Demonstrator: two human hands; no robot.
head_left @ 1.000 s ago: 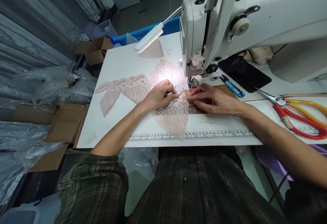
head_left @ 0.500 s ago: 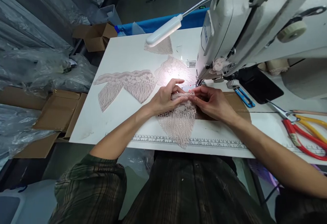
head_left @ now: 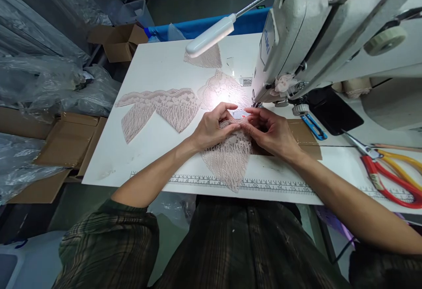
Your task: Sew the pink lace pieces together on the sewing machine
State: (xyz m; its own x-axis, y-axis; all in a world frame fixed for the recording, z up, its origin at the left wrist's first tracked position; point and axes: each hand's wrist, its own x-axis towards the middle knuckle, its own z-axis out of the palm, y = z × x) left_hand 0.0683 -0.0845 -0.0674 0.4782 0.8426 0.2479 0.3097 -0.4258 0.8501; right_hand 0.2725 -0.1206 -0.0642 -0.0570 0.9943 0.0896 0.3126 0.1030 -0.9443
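Observation:
A pale pink lace piece hangs pointed end down over the front of the table, its top edge pinched between my hands. My left hand grips that edge with thumb and fingers from the left. From the right, my right hand pinches the same edge, the two thumbs almost meeting. Both hands are just in front of the sewing machine and its needle area. Behind them, under the lamp light, lies another lace piece. A joined lace strip with pointed panels lies flat to the left.
A white lamp reaches over the table, above a further lace piece. On the right are a blue cutter, a black phone-like slab and red-handled scissors. A printed ruler runs along the front edge. Cardboard boxes stand left.
My right fingers have lifted slightly and spread a little at the lace's top edge. The lace stays between both hands; the whole view has shifted slightly.

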